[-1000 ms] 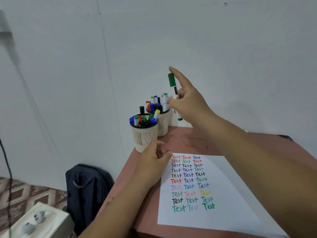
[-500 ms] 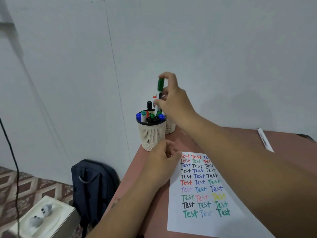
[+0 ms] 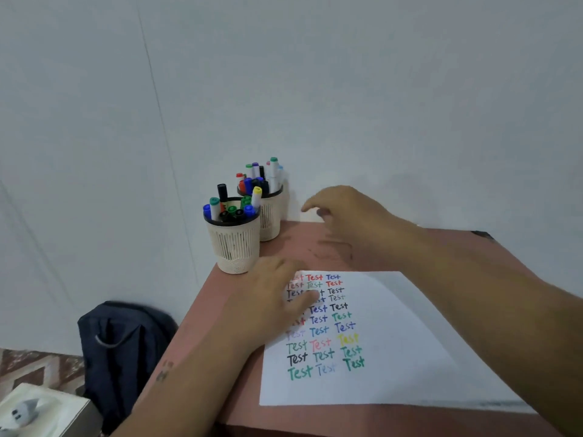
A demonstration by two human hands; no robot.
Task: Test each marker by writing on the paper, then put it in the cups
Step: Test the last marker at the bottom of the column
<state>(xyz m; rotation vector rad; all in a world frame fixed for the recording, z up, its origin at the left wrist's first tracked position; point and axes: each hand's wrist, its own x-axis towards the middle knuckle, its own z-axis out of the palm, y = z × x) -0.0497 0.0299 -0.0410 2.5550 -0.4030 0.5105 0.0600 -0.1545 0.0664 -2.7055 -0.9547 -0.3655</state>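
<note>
A reddish-brown desk (image 3: 394,247) stands against a plain white wall (image 3: 315,74); its surface is worn and scratched near the far edge. A white sheet of paper (image 3: 410,357) lies flat on the desk, toward its near edge, with the word "Test" written many times in rows, in red, blue, black, green, yellow and pale colours.

At the far left corner of the desk stand two cream ribbed cups with dark rims. The front cup (image 3: 233,244) holds markers with blue, green, black and yellow caps. The back cup (image 3: 271,216) is just behind it, touching or almost touching, close to the wall, and holds markers with green, purple, red and blue caps.

The left hand (image 3: 271,298) rests on the left edge of the paper, fingers loosely bent, and it holds nothing. The right hand (image 3: 344,212) is above the far edge of the desk, to the right of the cups, fingers relaxed and pointing left, with nothing in it.

On the floor left of the desk is a dark backpack (image 3: 123,351) against the wall. Beside it a patterned floor (image 3: 34,367) shows, and a white box (image 3: 44,411) with small grey objects on top.
</note>
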